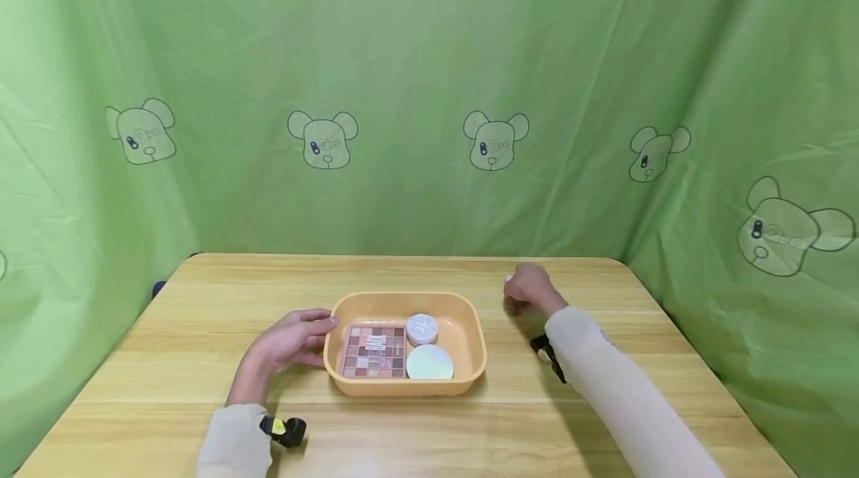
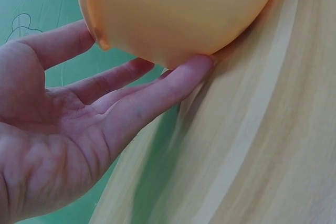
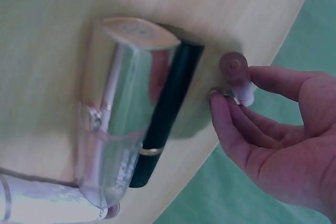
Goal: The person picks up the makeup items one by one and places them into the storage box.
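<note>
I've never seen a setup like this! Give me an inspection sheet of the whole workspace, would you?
Surface: wood-grain table.
Job's things: orange tray holding a colour palette, patterned round case and pale round case; outside it, shiny container, dark green tube, white tube.
Clutter: nothing seen.
Grip, left hand: fingers touch the tray's left end.
Grip, right hand: pinches a small cylinder.
Cables: nothing seen.
Surroundings: green curtain with bear-head outlines.

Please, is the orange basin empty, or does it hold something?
Not empty: inside the orange basin lie a rectangular palette, a small round item and a larger round item.
</note>
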Available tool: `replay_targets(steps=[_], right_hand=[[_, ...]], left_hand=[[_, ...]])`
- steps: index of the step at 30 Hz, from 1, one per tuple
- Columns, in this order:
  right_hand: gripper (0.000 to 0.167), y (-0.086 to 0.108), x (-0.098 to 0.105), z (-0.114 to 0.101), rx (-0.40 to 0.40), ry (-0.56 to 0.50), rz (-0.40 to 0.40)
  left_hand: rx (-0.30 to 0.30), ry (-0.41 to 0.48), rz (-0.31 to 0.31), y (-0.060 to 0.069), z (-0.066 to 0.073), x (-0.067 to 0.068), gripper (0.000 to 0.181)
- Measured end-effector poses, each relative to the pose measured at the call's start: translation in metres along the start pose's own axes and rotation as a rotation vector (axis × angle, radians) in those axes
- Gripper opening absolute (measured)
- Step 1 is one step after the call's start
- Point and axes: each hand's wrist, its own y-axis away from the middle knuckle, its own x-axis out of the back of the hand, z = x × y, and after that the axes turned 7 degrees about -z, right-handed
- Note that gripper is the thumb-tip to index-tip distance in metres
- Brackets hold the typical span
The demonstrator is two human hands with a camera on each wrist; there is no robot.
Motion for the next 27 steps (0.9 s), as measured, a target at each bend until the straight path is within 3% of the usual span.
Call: replay_targets(steps=[13,27], right_hand=[[0.020,0.003,-0.006,-0.003,0.039,0.053,0.062],[0.015,0.011,-0.010,-0.007,-0.014,-0.009,-0.010]], left_hand=[[-0.002,0.000,0.005,-0.002,-0.002,0.002,0.074],[0.000,-0.003,-0.002,-0.003,-0.002,0.003,0.074]])
